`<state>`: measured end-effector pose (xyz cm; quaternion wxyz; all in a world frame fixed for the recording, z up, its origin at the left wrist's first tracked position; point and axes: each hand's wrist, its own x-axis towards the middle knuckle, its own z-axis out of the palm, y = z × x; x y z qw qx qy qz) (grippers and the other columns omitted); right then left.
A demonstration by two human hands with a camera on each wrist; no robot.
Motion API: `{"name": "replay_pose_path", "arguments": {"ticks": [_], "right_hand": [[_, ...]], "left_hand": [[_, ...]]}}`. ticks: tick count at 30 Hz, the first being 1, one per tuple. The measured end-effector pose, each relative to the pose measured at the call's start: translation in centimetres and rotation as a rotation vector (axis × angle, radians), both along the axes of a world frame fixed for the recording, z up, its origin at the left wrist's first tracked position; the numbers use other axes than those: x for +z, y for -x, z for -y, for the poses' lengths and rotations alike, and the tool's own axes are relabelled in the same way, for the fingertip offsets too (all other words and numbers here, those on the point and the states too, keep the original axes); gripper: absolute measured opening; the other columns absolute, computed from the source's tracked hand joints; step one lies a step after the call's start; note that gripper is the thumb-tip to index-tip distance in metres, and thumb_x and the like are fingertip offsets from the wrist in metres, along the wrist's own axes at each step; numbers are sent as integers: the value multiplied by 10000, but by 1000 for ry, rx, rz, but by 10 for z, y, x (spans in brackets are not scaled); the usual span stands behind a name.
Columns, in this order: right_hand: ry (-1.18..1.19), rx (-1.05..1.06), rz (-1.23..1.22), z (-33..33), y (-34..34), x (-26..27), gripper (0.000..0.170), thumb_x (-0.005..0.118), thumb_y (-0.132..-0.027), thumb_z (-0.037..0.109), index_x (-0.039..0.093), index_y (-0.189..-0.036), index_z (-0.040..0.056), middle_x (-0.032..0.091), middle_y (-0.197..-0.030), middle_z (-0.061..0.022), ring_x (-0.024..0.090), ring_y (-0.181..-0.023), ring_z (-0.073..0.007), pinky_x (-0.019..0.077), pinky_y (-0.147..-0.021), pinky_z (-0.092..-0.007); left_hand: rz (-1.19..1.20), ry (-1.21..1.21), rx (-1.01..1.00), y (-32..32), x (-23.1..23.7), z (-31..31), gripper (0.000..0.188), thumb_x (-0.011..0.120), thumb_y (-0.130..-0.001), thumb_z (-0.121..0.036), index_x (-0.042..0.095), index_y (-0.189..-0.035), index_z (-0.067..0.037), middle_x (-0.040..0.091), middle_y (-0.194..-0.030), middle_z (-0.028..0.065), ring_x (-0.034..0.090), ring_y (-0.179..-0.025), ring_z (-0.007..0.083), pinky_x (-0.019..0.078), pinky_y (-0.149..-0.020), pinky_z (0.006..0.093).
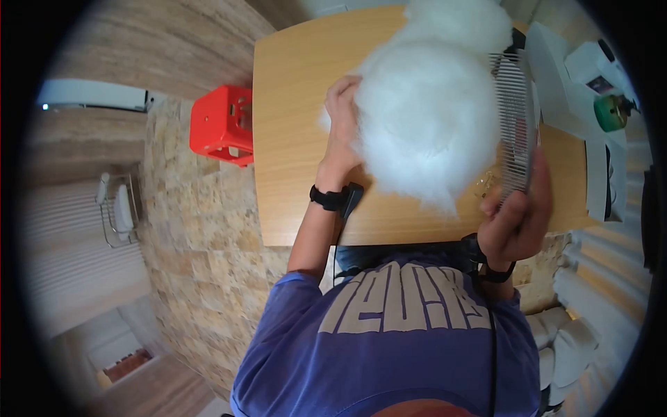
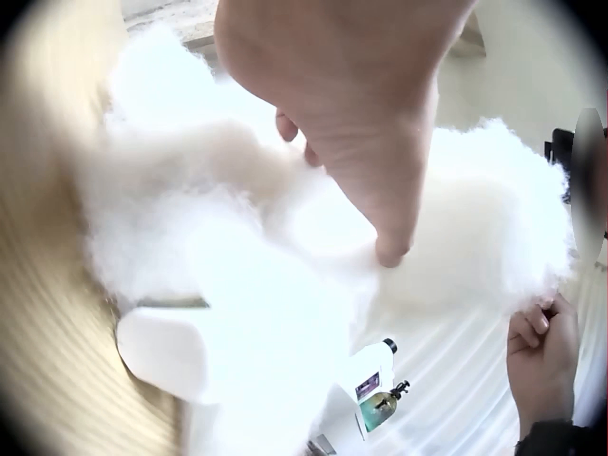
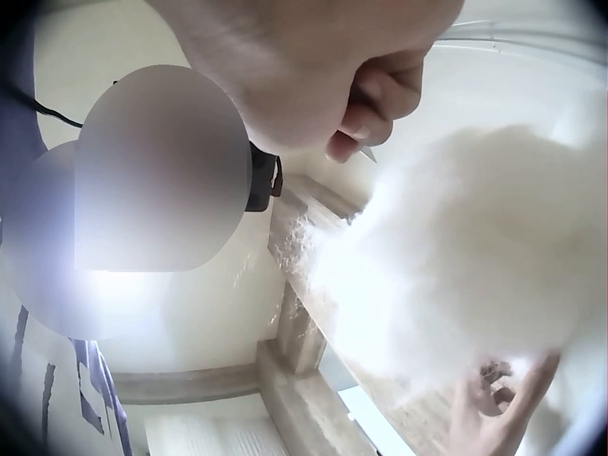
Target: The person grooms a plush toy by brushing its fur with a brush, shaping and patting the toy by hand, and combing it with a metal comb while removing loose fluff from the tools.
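Observation:
A big round mass of white fluff [image 1: 427,115] fills the space above the table in the head view. My left hand [image 1: 342,128] holds its left side, fingers curled against the fibres; in the left wrist view the thumb of this hand [image 2: 351,104] presses into the fluff [image 2: 475,228]. My right hand [image 1: 517,226] grips the lower end of a long-toothed comb [image 1: 515,125], which stands along the fluff's right side, teeth facing it. In the right wrist view the curled fingers of my right hand [image 3: 375,104] show beside the fluff [image 3: 456,247], with the comb mostly hidden.
More white fluff [image 1: 458,24] lies at the far side of the wooden table [image 1: 299,83]. A red stool [image 1: 219,125] stands left of the table. At the right are a white box [image 1: 556,83], a green bottle [image 1: 610,113] and small bits [image 1: 486,182] on the tabletop.

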<state>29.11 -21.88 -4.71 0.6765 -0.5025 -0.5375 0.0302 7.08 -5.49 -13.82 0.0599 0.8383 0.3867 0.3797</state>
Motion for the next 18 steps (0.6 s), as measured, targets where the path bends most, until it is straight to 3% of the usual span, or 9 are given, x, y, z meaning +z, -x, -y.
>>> {"name": "replay_pose_path", "arguments": {"ticks": [2, 3, 5, 6, 8, 9, 11, 15, 18], "right_hand": [[59, 128, 116, -1, 9, 6, 383, 490, -1079, 151, 536, -1382, -79, 718, -1165, -205, 610, -574, -105, 487, -522, -229], [48, 113, 109, -2, 12, 9, 383, 490, -1079, 151, 536, -1382, -79, 718, -1165, -205, 610, -574, -105, 487, -522, -229], [199, 164, 167, -3, 18, 16, 367, 498, -1066, 104, 550, -1388, -64, 738, -1114, -176, 638, -602, -87, 509, -556, -255], [183, 152, 167, -3, 21, 18, 367, 498, -1066, 104, 550, -1388, -64, 738, -1114, -176, 638, -602, -87, 509, -556, -255], [362, 163, 33, -3, 27, 20, 376, 555, -1030, 59, 565, -1392, -45, 746, -1035, -163, 664, -612, -134, 530, -591, -295], [351, 150, 29, -6, 32, 21, 376, 555, -1030, 59, 565, -1392, -45, 746, -1035, -163, 664, -612, -134, 530, -591, -295], [144, 64, 353, -15, 46, 22, 436, 614, -976, -3, 545, -1401, -78, 738, -977, -177, 677, -623, -210, 540, -596, -335], [35, 65, 397, -26, 72, 11, 495, 658, -917, -60, 499, -1369, -187, 725, -1012, -234, 688, -653, -265, 558, -601, -366], [92, 99, 430, -21, 77, 6, 496, 654, -921, -57, 492, -1371, -190, 721, -1024, -241, 694, -660, -266, 563, -604, -364]], "left_hand": [[579, 581, -227, -4, -3, -23, 630, 740, -851, -237, 504, -1399, -34, 445, -1534, 205, 338, -1455, 429, 366, -1113, 553], [566, 574, -241, 0, -3, -29, 630, 740, -851, -237, 504, -1399, -34, 445, -1534, 205, 338, -1455, 429, 366, -1113, 553], [-82, -108, -193, 3, 12, -41, 670, 724, -869, -266, 474, -1449, -42, 541, -1461, 218, 489, -1364, 425, 432, -1077, 507], [-84, -125, -203, 2, 14, -45, 670, 724, -869, -266, 474, -1449, -42, 541, -1461, 218, 489, -1364, 425, 432, -1077, 507], [104, 438, -212, -2, 12, -49, 569, 721, -865, -254, 564, -1370, -44, 669, -1287, 228, 654, -1161, 414, 523, -969, 458], [98, 428, -224, -3, 12, -54, 569, 721, -865, -254, 564, -1370, -44, 669, -1287, 228, 654, -1161, 414, 523, -969, 458], [102, 426, -241, -12, 8, -47, 559, 721, -864, -253, 571, -1361, -44, 674, -1271, 227, 659, -1144, 414, 527, -961, 456], [109, 429, -267, -20, 5, -36, 539, 722, -862, -250, 585, -1342, -44, 684, -1240, 227, 669, -1111, 413, 534, -944, 451], [129, 438, -279, -26, 3, -32, 524, 723, -861, -247, 595, -1327, -45, 692, -1216, 226, 677, -1086, 413, 540, -931, 448]]}}
